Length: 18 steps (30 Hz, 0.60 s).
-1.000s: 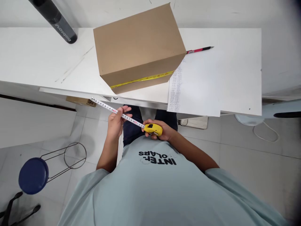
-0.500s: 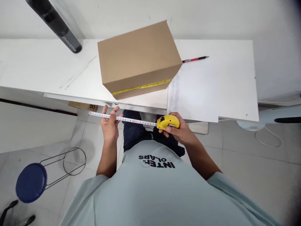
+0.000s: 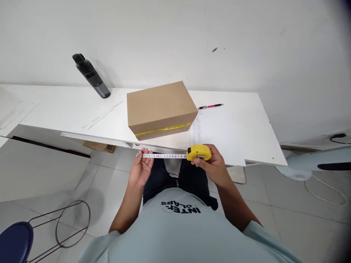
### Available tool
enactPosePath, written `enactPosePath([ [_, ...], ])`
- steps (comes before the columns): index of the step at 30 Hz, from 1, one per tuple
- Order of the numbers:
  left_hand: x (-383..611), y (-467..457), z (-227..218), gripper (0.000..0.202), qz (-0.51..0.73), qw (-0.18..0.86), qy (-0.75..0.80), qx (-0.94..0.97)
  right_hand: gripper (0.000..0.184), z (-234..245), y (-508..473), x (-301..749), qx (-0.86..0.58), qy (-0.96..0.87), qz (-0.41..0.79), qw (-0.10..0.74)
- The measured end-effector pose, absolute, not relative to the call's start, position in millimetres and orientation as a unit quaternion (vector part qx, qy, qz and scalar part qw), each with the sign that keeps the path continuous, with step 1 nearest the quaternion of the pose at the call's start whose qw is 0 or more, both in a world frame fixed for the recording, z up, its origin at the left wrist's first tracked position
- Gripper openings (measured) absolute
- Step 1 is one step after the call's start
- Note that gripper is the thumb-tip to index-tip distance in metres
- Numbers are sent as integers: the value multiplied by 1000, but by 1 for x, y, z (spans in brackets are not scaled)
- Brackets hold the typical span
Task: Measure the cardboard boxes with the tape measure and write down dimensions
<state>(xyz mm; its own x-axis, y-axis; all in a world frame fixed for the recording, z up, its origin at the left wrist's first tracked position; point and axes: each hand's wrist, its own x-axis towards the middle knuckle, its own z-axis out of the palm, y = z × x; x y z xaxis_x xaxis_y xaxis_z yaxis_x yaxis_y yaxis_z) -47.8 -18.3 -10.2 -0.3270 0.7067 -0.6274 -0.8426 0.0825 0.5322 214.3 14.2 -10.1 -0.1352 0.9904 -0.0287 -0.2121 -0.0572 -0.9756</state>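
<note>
My right hand [image 3: 212, 166] is closed round a yellow tape measure case [image 3: 199, 152] just below the front edge of the white table [image 3: 68, 109]. Its white blade [image 3: 164, 156] runs level to the left, where my left hand [image 3: 142, 168] pinches the end between thumb and fingers. A closed brown cardboard box [image 3: 160, 106] with a yellow tape strip along its front stands on the table right behind the blade. Both hands hang in the air in front of the box, clear of it.
A sheet of paper [image 3: 219, 133] with a column of writing lies right of the box, a red-and-black pen [image 3: 210, 106] behind it. A black bottle [image 3: 90, 76] stands at the back left. A blue stool [image 3: 15, 243] and wire stand [image 3: 70, 223] sit on the floor, lower left.
The view has tilted up and the table looks farther off. The tape blade went from slanted to level and sits nearer the box front. My right hand carried the case up and right.
</note>
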Motion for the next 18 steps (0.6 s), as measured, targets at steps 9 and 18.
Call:
enactPosePath([
  [9,-37,-63,-62,35,576,611,541,-41,51,-19,5,206,-466,-465,601,453],
  [18,-30,-84,-73,55,466,703,532,75,57,-23,14,193,-453,-457,608,465],
])
